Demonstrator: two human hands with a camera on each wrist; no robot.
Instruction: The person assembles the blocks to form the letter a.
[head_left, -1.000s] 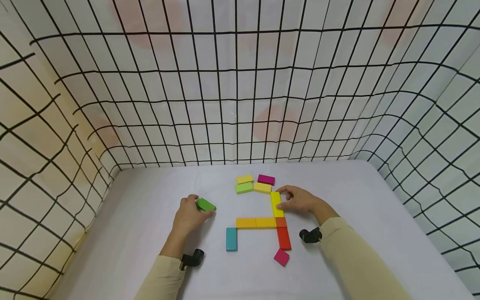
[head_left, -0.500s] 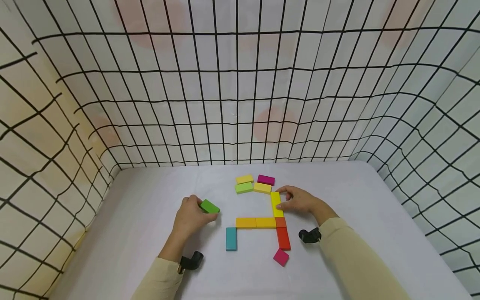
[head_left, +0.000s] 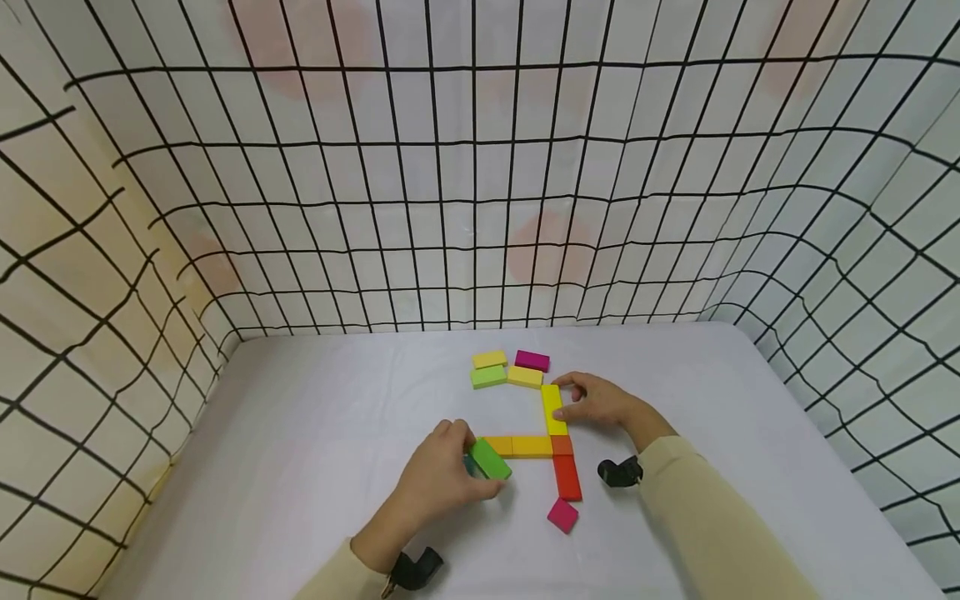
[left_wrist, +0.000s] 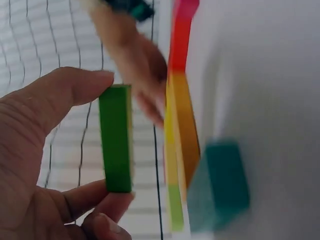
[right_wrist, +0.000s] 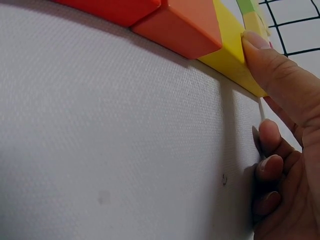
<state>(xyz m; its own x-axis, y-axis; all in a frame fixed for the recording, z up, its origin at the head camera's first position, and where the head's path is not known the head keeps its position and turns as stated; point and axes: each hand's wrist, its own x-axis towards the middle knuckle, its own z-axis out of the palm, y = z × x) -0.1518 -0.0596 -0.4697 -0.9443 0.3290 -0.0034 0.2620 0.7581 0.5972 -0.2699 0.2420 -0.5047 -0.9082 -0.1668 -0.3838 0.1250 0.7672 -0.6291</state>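
My left hand (head_left: 438,475) pinches a green block (left_wrist: 116,139) by its two ends between thumb and fingers, held above the table. Below it is a teal block (left_wrist: 220,187), mostly hidden by that hand in the head view. My right hand (head_left: 597,400) grips a long yellow block (head_left: 552,408), thumb on its side and index finger at its far end. The yellow block meets an orange-red block (head_left: 562,446), with a red block (head_left: 567,477) in line toward me. Two amber blocks (head_left: 531,447) run left from the orange-red one.
A crimson block (head_left: 562,516) lies turned near the red one's end. Beyond the yellow block lie a lime block (head_left: 489,377), two pale yellow blocks (head_left: 525,377) and a magenta block (head_left: 532,360). Black wire mesh (head_left: 474,200) stands around the white table (head_left: 315,392).
My left hand has carried the green block right and toward me, over the teal block and the left end of the amber ones. My right hand has stayed on the yellow block.
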